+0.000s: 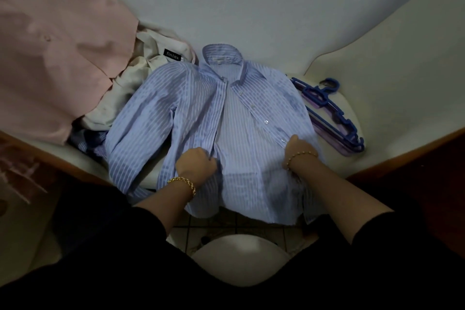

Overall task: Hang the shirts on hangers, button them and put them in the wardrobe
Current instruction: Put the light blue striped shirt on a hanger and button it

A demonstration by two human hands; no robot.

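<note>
Right now I see the striped shirt (241, 118) spread flat on its back on the white table (334, 63), directly under and ahead of both hands, its collar at the far end away from them and its hem drooping over the table's near edge between the forearms. The front is unbuttoned and lies parted. My view of the left hand (195, 161) shows its fingers curled into a fist around the buttonhole edge of the front, bunching the cloth there. The right hand (299, 150) sits across the gap from it, fingers tucked down and pinching the button edge just below a clear button. The two hands are apart, with the shirt's inner back panel showing between them. Each wrist carries a gold bracelet (183, 183), and black sleeves cover both forearms further back.

Beyond and outside the right hand, a stack of blue and purple hangers (332, 116) lies on the table just beside the shirt's shoulder. Beyond and outside the left hand lies a crumpled cream shirt (130, 83) with a black label, and a pink shirt (55, 45) lies partly over it, further out still
</note>
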